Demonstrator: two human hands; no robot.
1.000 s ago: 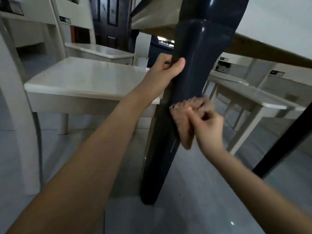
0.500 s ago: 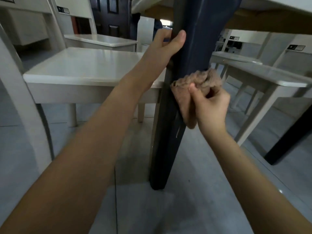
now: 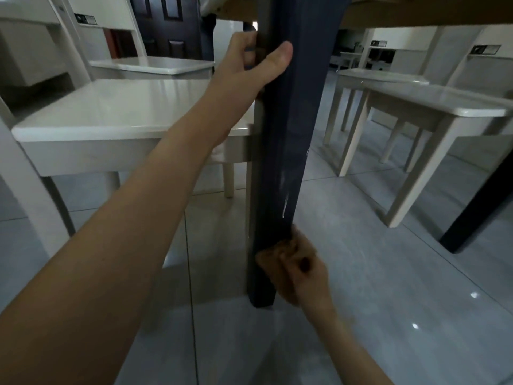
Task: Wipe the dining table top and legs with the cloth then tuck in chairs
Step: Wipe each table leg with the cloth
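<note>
A dark blue table leg (image 3: 288,151) runs down the middle of the head view to the tiled floor. My left hand (image 3: 249,65) grips the leg near its top, thumb across the front and fingers curled behind. Low on the leg, my right hand (image 3: 305,270) holds a brown cloth (image 3: 273,258) pressed against the leg's front, just above its foot. The underside of the table top (image 3: 416,12) shows along the upper edge.
A white chair (image 3: 111,112) stands close on the left, with another chair seat (image 3: 155,65) behind it. Under the table on the right are white chairs (image 3: 433,107). A second dark table leg (image 3: 477,209) stands at far right. The floor is grey tile.
My right hand has slid the cloth down the leg from about mid-height to near the foot. My left hand has kept its grip near the top.
</note>
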